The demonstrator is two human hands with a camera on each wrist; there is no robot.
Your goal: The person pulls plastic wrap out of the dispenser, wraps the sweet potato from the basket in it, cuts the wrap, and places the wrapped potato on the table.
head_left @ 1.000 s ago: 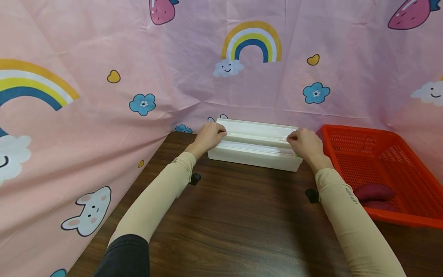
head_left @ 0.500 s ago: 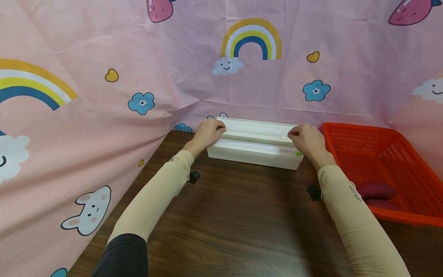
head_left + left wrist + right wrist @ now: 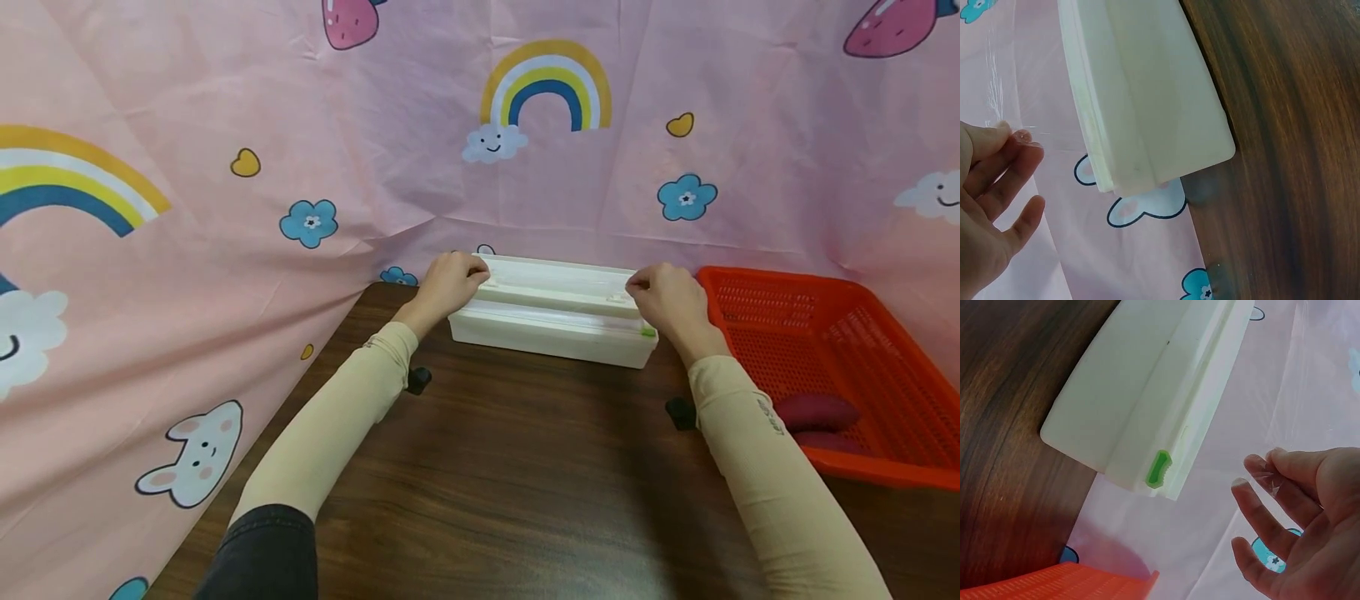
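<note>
A long white cling film dispenser (image 3: 551, 335) stands at the back of the table with its lid (image 3: 558, 273) raised. Both hands are over its ends, stretching a clear sheet of cling film (image 3: 995, 94) between them. My left hand (image 3: 447, 286) pinches one corner between thumb and fingertips, bunching the film into fine creases. On the other side, my right hand (image 3: 672, 304) pinches the opposite corner (image 3: 1276, 485) with thumb and index finger; its other fingers are loosely bent. A green slider (image 3: 1159, 470) sits at the dispenser's right end. The film's middle is barely visible.
An orange-red plastic basket (image 3: 832, 333) stands at the right, close to my right forearm. Purple sweet-potato-like items (image 3: 816, 412) lie in it. Behind the dark wood table (image 3: 517, 467) hangs a pink printed cloth (image 3: 420, 100).
Both hands have risen slightly with the film, and the right hand has shifted a little to the right. The green slider now shows more fully. The dispenser stays in place.
</note>
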